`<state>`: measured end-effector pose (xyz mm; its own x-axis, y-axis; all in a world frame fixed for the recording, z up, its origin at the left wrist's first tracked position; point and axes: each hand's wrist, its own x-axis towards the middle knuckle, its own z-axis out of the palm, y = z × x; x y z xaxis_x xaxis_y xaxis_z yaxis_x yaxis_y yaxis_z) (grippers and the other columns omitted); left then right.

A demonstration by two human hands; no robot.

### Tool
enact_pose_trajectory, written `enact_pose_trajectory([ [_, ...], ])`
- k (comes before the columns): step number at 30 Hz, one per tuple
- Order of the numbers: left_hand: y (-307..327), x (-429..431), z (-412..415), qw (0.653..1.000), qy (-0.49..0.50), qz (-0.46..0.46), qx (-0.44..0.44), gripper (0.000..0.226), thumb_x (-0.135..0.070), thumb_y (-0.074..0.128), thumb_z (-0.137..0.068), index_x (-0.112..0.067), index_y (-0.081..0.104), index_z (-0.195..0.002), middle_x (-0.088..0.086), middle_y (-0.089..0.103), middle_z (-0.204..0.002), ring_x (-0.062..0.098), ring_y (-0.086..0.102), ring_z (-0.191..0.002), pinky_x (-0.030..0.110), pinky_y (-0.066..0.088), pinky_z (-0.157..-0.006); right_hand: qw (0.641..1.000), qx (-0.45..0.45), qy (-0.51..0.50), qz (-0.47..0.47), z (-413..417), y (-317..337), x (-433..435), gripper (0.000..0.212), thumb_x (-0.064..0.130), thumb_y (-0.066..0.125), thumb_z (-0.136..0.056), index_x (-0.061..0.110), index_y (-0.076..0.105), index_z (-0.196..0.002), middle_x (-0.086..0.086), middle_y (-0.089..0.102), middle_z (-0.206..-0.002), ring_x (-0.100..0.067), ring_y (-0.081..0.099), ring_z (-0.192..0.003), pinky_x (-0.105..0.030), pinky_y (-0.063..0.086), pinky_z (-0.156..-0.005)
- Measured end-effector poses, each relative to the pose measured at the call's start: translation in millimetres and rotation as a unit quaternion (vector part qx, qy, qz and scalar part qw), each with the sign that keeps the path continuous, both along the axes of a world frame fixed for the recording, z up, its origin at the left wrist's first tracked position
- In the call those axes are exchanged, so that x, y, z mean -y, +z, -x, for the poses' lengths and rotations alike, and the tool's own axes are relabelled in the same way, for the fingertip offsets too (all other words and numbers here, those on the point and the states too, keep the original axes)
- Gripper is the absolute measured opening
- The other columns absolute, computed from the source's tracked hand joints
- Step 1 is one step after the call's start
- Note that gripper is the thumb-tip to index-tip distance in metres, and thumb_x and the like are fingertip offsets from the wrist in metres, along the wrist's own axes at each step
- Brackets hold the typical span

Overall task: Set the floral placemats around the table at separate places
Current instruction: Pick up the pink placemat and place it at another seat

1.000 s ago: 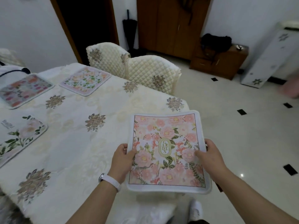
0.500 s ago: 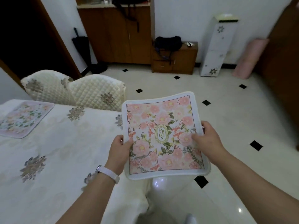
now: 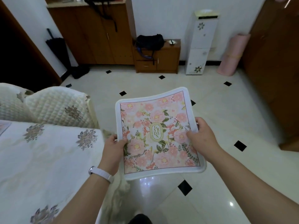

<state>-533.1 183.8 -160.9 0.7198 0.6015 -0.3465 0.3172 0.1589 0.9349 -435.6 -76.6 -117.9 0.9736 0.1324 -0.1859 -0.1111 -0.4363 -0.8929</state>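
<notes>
Pink floral placemat [image 3: 159, 135] held over the floor [image 3: 218, 126], just off the table corner.
Head view: my left hand [image 3: 113, 148] and right hand [image 3: 202, 138] pinch its side edges; it bows, so I judge it light and floppy, best gripped at opposite edges. Table [image 3: 40, 159] wears soft embroidered cloth; glossy tiles beyond.

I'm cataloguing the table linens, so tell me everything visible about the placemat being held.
The placemat is roughly square with rounded corners, a white border and a thin dark line framing pink flowers and green leaves. A gold oval at its middle reads GARDEN. It looks soft and flexible, its far edge bowing. It hangs face up in the air above the tiled floor, right of the table and not touching it. The left hand and right hand grip opposite side edges.
</notes>
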Motion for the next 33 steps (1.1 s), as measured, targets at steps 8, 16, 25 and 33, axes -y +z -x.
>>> enact_pose_trajectory([
  [8,-23,-47,-87,0.999,0.015,0.029,-0.014,0.013,-0.011,0.060,-0.094,-0.010,0.060,-0.107,0.008,0.075,-0.091,0.026,0.074,-0.077,0.037,0.059,-0.063,1.000,-0.020,0.000,0.014,-94,-21,-49,0.027,0.006,0.056,-0.089,0.026,0.054,-0.106,0.007,0.064,-0.089,-0.011,0.062,-0.073,-0.027,0.044,-0.054],
  [16,-30,-126,-224,0.999,-0.002,0.048,-0.009,0.014,-0.011,0.061,-0.092,-0.009,0.061,-0.106,0.011,0.074,-0.098,0.027,0.073,-0.084,0.045,0.058,-0.075,0.999,-0.010,-0.005,0.045,-224,-4,-129,0.025,0.007,0.057,-0.090,0.025,0.054,-0.108,0.003,0.066,-0.090,-0.017,0.063,-0.072,-0.029,0.051,-0.056],
  [25,4,-209,-331,0.999,-0.013,0.018,0.032,0.013,-0.014,0.060,-0.094,-0.011,0.060,-0.107,0.008,0.074,-0.100,0.024,0.073,-0.086,0.046,0.059,-0.079,1.000,0.009,-0.007,0.014,-332,16,-211,0.028,0.007,0.057,-0.090,0.030,0.053,-0.105,0.005,0.068,-0.095,-0.019,0.068,-0.084,-0.040,0.058,-0.073],
  [33,-6,-274,-376,0.998,0.063,0.021,0.023,0.020,-0.011,0.059,-0.094,-0.009,0.058,-0.114,0.011,0.073,-0.104,0.026,0.073,-0.088,0.045,0.059,-0.079,0.997,-0.001,0.072,0.004,-427,-3,-296,0.026,0.009,0.058,-0.089,0.028,0.054,-0.106,0.004,0.068,-0.096,-0.020,0.068,-0.084,-0.042,0.059,-0.071],
])
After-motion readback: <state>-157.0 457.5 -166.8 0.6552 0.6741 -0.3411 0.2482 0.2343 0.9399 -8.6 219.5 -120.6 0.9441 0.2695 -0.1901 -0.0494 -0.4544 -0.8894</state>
